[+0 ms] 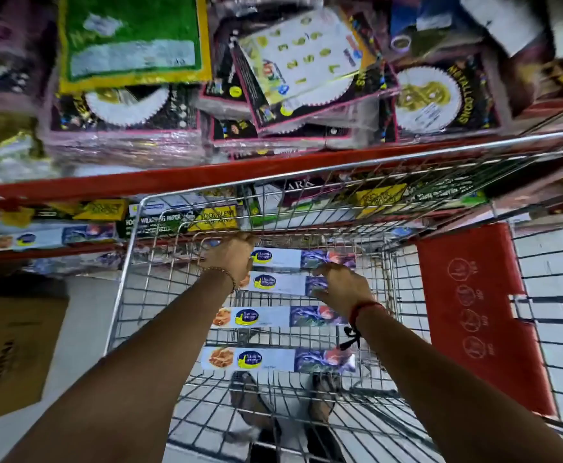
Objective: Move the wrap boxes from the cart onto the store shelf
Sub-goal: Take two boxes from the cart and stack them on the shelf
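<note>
Several long white wrap boxes lie side by side across the bottom of the wire cart [127, 269]. My left hand [231, 257] is closed over the left ends of the farthest box [282, 258] and the second box [283, 284]. My right hand [342, 289] grips the right end of the second box, fingers curled around it. The third box [266, 317] and the nearest box [273, 359] lie untouched below my wrists. More of the same boxes [49, 238] lie on the red store shelf [173, 179] at the left, just beyond the cart.
The upper shelf holds stacked packs of paper plates [123, 128]. Food wrapping paper boxes [160, 222] sit behind the cart's front. A red seat flap [474, 312] hangs on the cart's right side. A cardboard carton [12, 355] stands on the floor at left.
</note>
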The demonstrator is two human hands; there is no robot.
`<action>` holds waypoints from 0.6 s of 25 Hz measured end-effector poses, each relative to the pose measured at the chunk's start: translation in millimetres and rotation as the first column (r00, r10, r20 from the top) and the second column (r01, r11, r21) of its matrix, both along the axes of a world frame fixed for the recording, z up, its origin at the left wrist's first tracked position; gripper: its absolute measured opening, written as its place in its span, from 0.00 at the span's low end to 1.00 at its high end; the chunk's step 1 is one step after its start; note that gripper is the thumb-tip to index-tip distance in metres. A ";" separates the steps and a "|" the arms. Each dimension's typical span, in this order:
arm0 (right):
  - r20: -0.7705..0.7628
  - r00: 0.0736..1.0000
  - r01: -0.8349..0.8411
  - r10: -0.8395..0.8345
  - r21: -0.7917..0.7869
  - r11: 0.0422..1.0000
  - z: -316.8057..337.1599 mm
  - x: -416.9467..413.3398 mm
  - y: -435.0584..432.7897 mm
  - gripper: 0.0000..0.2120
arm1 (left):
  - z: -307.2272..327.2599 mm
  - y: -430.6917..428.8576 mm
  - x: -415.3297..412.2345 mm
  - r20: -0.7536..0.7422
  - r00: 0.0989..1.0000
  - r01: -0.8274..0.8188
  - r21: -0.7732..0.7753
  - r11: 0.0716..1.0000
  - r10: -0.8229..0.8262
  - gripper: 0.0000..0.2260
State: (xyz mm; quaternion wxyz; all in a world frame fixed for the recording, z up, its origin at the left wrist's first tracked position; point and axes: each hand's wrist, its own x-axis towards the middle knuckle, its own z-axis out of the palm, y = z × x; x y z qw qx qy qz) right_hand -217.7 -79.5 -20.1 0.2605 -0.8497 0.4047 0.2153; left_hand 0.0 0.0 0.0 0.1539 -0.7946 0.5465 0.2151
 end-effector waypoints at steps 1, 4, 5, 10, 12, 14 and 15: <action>0.000 1.000 -0.021 0.021 -0.016 1.000 -8.4 1.9 -1.7 0.22 | -7.0 -4.4 -0.5 0.019 1.000 0.024 0.030 0.999 -0.024 0.23; -0.023 0.999 -0.044 0.043 -0.057 0.997 -23.2 8.1 1.0 0.21 | -24.3 -9.2 -0.5 0.064 0.996 0.053 0.097 0.994 -0.059 0.22; -0.037 0.998 -0.050 0.048 -0.071 0.996 -28.9 10.0 2.5 0.21 | -28.3 -9.5 0.9 0.078 0.995 0.046 0.120 0.992 -0.055 0.21; -0.076 0.994 -0.090 0.078 -0.163 0.983 -35.6 15.2 7.3 0.15 | -37.0 -7.3 7.2 0.122 0.991 0.043 0.120 0.992 -0.058 0.19; -0.068 0.995 -0.081 0.070 -0.182 0.980 -29.4 14.7 7.4 0.12 | -30.8 -3.2 5.8 0.120 0.992 0.034 0.119 0.992 -0.048 0.17; -0.103 0.991 -0.101 0.082 -0.194 0.976 -18.1 11.5 6.9 0.11 | -16.4 4.1 6.3 0.106 0.993 0.037 0.109 0.993 -0.049 0.17; -0.120 0.989 -0.106 0.083 -0.195 0.975 -8.6 9.7 6.4 0.11 | -5.7 8.3 7.3 0.102 0.994 0.035 0.097 0.995 -0.045 0.18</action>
